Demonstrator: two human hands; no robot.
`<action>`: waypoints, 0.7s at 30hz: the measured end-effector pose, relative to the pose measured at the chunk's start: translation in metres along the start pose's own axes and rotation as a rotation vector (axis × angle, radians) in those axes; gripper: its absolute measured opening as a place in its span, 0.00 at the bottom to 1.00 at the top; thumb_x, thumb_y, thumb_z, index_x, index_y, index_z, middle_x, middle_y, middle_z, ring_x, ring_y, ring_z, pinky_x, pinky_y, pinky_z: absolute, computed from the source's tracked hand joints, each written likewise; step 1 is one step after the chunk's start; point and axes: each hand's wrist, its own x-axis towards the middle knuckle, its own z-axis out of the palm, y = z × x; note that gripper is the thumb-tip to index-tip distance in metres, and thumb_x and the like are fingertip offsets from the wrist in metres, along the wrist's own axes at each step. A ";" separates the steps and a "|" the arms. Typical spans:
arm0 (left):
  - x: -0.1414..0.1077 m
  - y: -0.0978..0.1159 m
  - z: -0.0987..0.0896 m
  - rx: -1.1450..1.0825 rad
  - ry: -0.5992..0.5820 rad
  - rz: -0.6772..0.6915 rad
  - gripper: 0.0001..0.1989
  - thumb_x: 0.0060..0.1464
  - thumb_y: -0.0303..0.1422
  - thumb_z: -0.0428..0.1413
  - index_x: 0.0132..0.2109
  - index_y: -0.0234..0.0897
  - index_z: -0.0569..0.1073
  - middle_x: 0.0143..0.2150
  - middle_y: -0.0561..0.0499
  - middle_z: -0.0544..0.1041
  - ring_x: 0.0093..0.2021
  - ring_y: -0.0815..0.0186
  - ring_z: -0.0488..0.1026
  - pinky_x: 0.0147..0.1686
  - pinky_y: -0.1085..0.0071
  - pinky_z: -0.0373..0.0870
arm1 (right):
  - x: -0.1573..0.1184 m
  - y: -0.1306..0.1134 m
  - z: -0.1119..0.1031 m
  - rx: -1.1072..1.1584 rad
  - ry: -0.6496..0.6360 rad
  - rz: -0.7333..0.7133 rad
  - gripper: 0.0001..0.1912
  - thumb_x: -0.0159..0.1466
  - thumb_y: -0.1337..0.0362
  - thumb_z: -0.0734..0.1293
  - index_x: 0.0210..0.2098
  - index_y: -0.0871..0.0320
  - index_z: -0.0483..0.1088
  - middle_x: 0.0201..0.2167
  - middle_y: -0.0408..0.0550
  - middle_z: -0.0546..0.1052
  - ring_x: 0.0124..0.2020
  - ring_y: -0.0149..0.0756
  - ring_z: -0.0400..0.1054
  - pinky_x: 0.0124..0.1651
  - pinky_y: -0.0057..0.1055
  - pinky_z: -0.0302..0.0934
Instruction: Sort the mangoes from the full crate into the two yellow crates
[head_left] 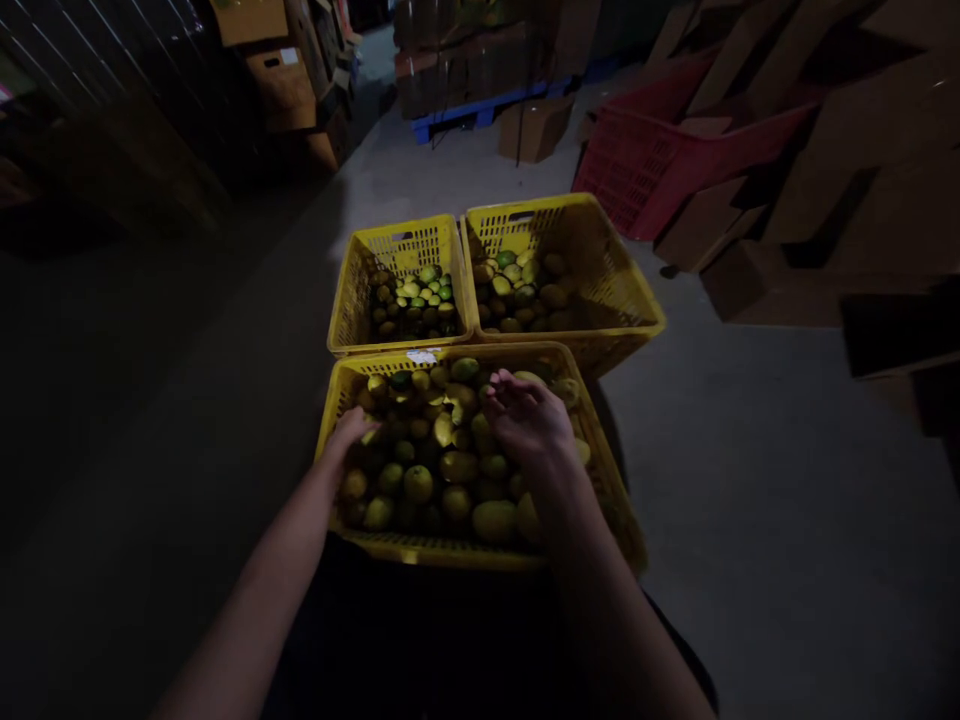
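Observation:
A yellow plastic crate (480, 556) full of yellow and green lemons (418, 484) stands right in front of me. At its left side, my left hand (348, 434) reaches in over the rim, its fingers closed about a yellowish lemon (369, 433) that they partly cover. My right hand (531, 412) is over the right half of the same crate, palm turned inward and fingers loosely curled but apart. Nothing shows in it. Dim light hides detail among the fruit under both hands.
Behind the near crate stand two more yellow crates, the left one (341, 290) and the right one (622, 275), each with lemons low inside. A red crate (637, 165) with cardboard is at the right. Boxes (281, 85) and a blue pallet (487, 105) lie farther back.

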 end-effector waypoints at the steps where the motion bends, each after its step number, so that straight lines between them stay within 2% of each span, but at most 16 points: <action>1: -0.003 0.006 -0.010 -0.064 0.004 0.010 0.11 0.51 0.34 0.60 0.39 0.31 0.73 0.37 0.40 0.79 0.45 0.54 0.75 0.40 0.66 0.71 | 0.001 0.004 0.001 -0.019 0.008 0.020 0.11 0.55 0.76 0.57 0.27 0.61 0.69 0.19 0.46 0.75 0.22 0.30 0.69 0.25 0.23 0.65; 4: -0.025 0.036 -0.036 -0.291 0.013 0.102 0.15 0.56 0.39 0.55 0.46 0.32 0.72 0.39 0.44 0.79 0.41 0.61 0.76 0.36 0.71 0.73 | 0.003 0.018 0.003 -0.128 -0.010 0.063 0.10 0.56 0.74 0.59 0.28 0.61 0.71 0.23 0.48 0.77 0.25 0.32 0.71 0.26 0.25 0.66; 6: -0.050 0.061 -0.048 -0.518 0.008 0.263 0.19 0.55 0.40 0.57 0.49 0.32 0.73 0.40 0.44 0.78 0.41 0.61 0.76 0.36 0.71 0.74 | 0.000 0.027 0.005 -0.215 -0.031 0.081 0.08 0.58 0.69 0.60 0.31 0.59 0.71 0.25 0.47 0.77 0.26 0.35 0.72 0.26 0.28 0.67; 8: -0.074 0.082 -0.054 -0.689 -0.090 0.397 0.19 0.55 0.42 0.56 0.47 0.32 0.74 0.40 0.44 0.78 0.37 0.63 0.76 0.35 0.71 0.74 | -0.004 0.034 0.008 -0.262 -0.059 0.120 0.09 0.60 0.61 0.62 0.34 0.57 0.72 0.26 0.47 0.77 0.25 0.38 0.72 0.26 0.32 0.67; 10: -0.087 0.092 -0.056 -0.739 -0.148 0.447 0.21 0.58 0.45 0.52 0.48 0.33 0.74 0.44 0.43 0.77 0.33 0.65 0.76 0.33 0.72 0.73 | -0.008 0.036 0.011 -0.256 -0.104 0.189 0.14 0.60 0.55 0.62 0.37 0.58 0.72 0.26 0.48 0.77 0.25 0.39 0.72 0.23 0.33 0.66; 12: -0.082 0.087 -0.055 -0.675 -0.045 0.437 0.22 0.60 0.46 0.47 0.50 0.33 0.73 0.47 0.43 0.76 0.33 0.66 0.76 0.34 0.71 0.72 | -0.011 0.035 0.011 -0.228 -0.134 0.195 0.15 0.59 0.56 0.64 0.39 0.60 0.72 0.26 0.50 0.77 0.25 0.39 0.72 0.19 0.28 0.63; 14: -0.063 0.071 -0.048 -0.459 0.127 0.371 0.21 0.61 0.44 0.45 0.50 0.33 0.72 0.49 0.42 0.76 0.36 0.64 0.76 0.39 0.69 0.71 | -0.011 0.031 0.011 -0.208 -0.102 0.159 0.12 0.58 0.61 0.64 0.38 0.61 0.72 0.26 0.49 0.77 0.24 0.37 0.72 0.17 0.24 0.62; 15: -0.051 0.060 -0.042 -0.298 0.170 0.321 0.20 0.60 0.42 0.46 0.49 0.34 0.73 0.49 0.42 0.76 0.39 0.62 0.76 0.42 0.68 0.70 | -0.011 0.029 0.011 -0.193 -0.079 0.142 0.10 0.58 0.63 0.64 0.37 0.61 0.71 0.26 0.49 0.77 0.24 0.36 0.73 0.18 0.24 0.62; 17: -0.029 0.038 -0.027 0.018 0.117 0.187 0.16 0.57 0.40 0.50 0.45 0.35 0.75 0.47 0.42 0.77 0.46 0.57 0.74 0.47 0.65 0.67 | -0.009 0.025 0.011 -0.147 -0.036 0.142 0.08 0.59 0.65 0.63 0.36 0.60 0.71 0.27 0.48 0.78 0.25 0.36 0.73 0.21 0.26 0.66; 19: -0.013 0.019 -0.008 0.117 0.017 0.108 0.10 0.47 0.36 0.58 0.37 0.36 0.77 0.40 0.43 0.79 0.46 0.54 0.74 0.47 0.63 0.67 | -0.008 0.024 0.011 -0.095 -0.012 0.138 0.06 0.59 0.66 0.63 0.34 0.59 0.70 0.27 0.47 0.77 0.26 0.36 0.74 0.22 0.27 0.67; 21: -0.004 0.006 0.011 0.110 -0.062 0.068 0.08 0.37 0.31 0.63 0.30 0.36 0.77 0.29 0.45 0.79 0.41 0.52 0.75 0.44 0.60 0.68 | -0.009 0.023 0.012 -0.053 0.003 0.117 0.04 0.58 0.67 0.63 0.34 0.58 0.69 0.26 0.45 0.77 0.28 0.37 0.74 0.23 0.27 0.67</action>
